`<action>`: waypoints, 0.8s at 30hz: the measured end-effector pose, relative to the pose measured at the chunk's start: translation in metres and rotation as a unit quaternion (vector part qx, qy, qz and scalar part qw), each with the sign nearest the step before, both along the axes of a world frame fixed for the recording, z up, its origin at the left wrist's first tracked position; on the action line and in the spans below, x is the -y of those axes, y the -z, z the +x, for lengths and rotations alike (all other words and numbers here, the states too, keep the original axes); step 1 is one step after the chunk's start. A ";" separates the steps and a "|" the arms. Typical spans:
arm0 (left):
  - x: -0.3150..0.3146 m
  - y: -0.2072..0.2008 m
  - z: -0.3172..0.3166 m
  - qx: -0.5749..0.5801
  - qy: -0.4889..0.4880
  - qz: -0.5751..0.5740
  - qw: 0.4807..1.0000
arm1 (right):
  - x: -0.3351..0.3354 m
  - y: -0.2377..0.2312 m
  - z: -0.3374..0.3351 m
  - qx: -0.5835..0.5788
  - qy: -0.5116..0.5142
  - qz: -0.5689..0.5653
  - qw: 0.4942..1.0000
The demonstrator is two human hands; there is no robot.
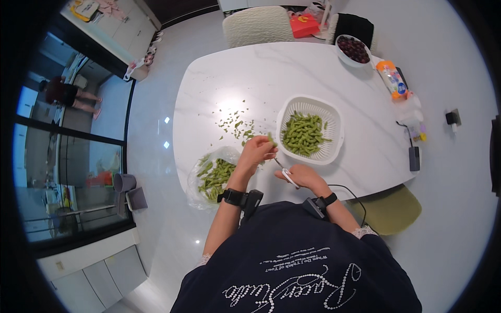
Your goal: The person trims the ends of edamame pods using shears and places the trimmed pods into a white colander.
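Note:
My left hand [257, 151] is closed around a green edamame pod [271, 139], whose tip sticks up past the fingers. In my right hand [307, 178] is a pair of scissors with white handles [290, 178]; the blades point up and left toward the pod. Just beyond my hands, a white ribbed basket [336, 125] holds a heap of pods [303, 134]. At the left, a clear plastic bag [194, 194] lies open with many more pods [216, 177]. Small green trimmings [238, 125] are scattered on the white table between bag and basket.
At the far right of the marbled table [219, 68] stand a bowl of dark red fruit [353, 50], an orange packet [391, 80] and a white bottle [410, 112]. Chairs [258, 27] border the table. Behind glass doors at the left, another person [62, 93] stands.

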State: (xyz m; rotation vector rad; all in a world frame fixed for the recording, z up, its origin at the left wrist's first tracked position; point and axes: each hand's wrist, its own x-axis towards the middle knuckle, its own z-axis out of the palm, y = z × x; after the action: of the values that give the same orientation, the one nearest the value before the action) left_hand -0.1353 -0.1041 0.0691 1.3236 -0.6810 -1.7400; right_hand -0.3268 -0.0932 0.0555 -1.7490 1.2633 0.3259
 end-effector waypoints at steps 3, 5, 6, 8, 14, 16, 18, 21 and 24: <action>0.017 -0.017 -0.021 -0.045 0.038 -0.044 0.997 | -0.003 0.000 -0.009 0.011 0.047 0.008 0.999; 0.026 -0.012 -0.024 -0.060 0.016 -0.074 0.995 | -0.003 0.000 -0.018 0.028 0.071 0.008 0.997; 0.026 0.000 -0.017 -0.060 0.022 -0.071 0.995 | -0.003 0.000 -0.022 0.028 0.077 0.011 0.997; 0.024 0.031 0.004 0.010 -0.028 -0.034 0.999 | -0.002 -0.001 -0.028 0.019 0.073 -0.028 0.997; -0.027 0.150 0.032 0.403 -0.010 -0.059 0.913 | -0.011 0.007 -0.032 0.061 0.078 -0.038 0.994; -0.031 0.155 0.015 0.558 -0.011 -0.130 0.820 | -0.010 0.008 -0.036 0.055 0.065 -0.043 0.995; -0.025 0.121 -0.007 0.574 0.027 -0.055 0.816 | -0.006 0.009 -0.043 0.056 0.074 -0.005 0.996; -0.026 0.116 -0.006 0.586 0.072 -0.047 0.806 | -0.010 0.008 -0.038 0.060 0.116 0.006 0.991; -0.031 0.122 -0.006 0.549 0.006 -0.078 0.832 | -0.008 0.014 -0.031 0.085 0.131 0.034 0.987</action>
State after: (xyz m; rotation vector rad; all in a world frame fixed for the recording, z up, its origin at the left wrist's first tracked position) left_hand -0.1417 -0.0735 -0.0533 2.1547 -1.4006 -0.7373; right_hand -0.3573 -0.0850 0.0413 -1.4974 1.3222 0.0645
